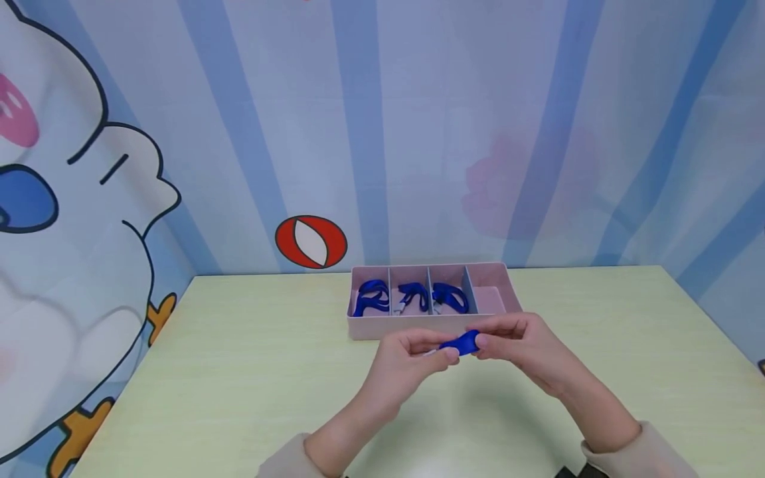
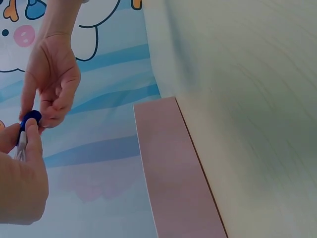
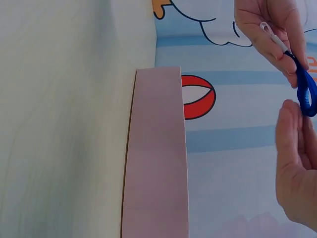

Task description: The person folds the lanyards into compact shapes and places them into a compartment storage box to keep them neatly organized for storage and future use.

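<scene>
A folded blue lanyard (image 1: 463, 342) with a whitish clip (image 3: 275, 38) at one end is held up between both hands, in front of the pink box. My left hand (image 1: 400, 365) pinches the clip end between thumb and fingers. On the other side, my right hand (image 1: 528, 352) pinches the opposite end of the folded strap, thumb toward me. The left wrist view shows the strap curled into a small loop at the fingertips. In the right wrist view the strap hangs as a narrow bundle between the two hands.
Behind the hands, a pink box (image 1: 406, 326) with dividers stands near the table's back edge. Blue lanyards (image 1: 373, 296) lie in its three left compartments, one each. A printed curtain (image 1: 412, 133) hangs behind the pale table (image 1: 251, 372).
</scene>
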`<state>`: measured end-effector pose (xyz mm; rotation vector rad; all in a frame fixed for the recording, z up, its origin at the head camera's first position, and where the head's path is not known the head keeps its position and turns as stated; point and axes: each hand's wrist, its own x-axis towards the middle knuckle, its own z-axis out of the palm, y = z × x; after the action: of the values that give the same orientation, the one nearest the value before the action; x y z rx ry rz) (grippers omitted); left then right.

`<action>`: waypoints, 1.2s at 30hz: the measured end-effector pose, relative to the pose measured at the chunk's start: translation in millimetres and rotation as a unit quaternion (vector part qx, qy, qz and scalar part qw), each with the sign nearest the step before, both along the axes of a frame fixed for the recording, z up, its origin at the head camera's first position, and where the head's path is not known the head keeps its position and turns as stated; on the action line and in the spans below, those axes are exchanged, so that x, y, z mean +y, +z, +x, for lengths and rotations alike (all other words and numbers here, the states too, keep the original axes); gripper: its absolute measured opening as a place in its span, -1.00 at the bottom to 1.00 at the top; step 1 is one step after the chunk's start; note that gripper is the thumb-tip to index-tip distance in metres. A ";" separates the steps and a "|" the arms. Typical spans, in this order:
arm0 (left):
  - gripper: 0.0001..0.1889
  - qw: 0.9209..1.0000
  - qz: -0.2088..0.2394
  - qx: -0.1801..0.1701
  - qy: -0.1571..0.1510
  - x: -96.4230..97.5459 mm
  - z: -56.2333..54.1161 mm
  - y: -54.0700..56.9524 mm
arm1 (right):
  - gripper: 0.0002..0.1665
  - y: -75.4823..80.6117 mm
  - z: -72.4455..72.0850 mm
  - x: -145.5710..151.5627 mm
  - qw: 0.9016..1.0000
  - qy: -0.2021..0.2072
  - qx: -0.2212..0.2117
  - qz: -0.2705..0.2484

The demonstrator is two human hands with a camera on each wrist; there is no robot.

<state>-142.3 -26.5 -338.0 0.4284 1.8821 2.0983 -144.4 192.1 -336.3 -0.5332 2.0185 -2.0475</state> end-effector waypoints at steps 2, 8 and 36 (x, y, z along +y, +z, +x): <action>-0.77 1.000 0.000 0.002 -0.002 1.0 -0.7 -0.5 | -0.74 -0.7 -0.5 0.3 1.000 0.002 0.005 -0.008; -0.79 0.999 -0.024 0.026 -0.001 2.0 -4.6 -2.8 | -0.80 0.5 1.0 -3.8 0.999 -0.040 0.031 0.012; -0.88 0.979 -0.154 0.127 -0.032 -0.7 -24.0 -12.8 | -0.63 -2.5 -6.5 0.5 0.992 -0.071 0.020 0.105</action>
<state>-166.3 -27.2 -350.8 0.6981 2.2569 1.7372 -150.9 192.6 -338.8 -0.4039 2.3227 -1.8801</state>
